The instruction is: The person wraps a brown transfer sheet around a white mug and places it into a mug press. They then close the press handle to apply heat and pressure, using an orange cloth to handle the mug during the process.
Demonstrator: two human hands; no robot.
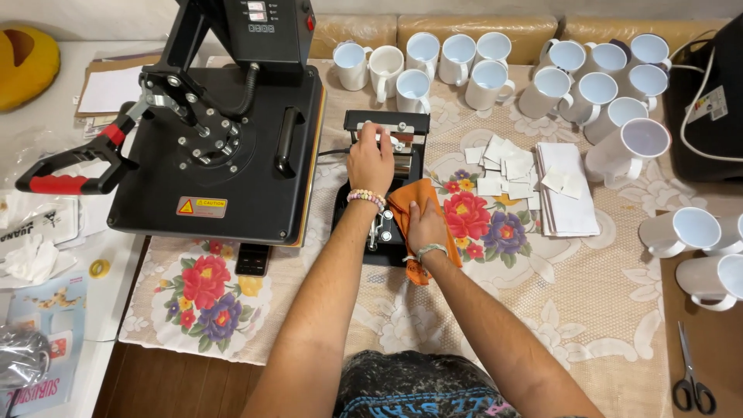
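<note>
The left hand (370, 161) wrapped its grip around the lever (385, 133) at the far end of the small black mug press (381, 186) on the table (588, 310). The right hand (426, 227) held an orange cloth (409, 203) against the press, likely shielding the palm from heat.

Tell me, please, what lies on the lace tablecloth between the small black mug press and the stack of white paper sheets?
In the head view, loose white paper slips lie scattered there, above a red printed flower.
</note>
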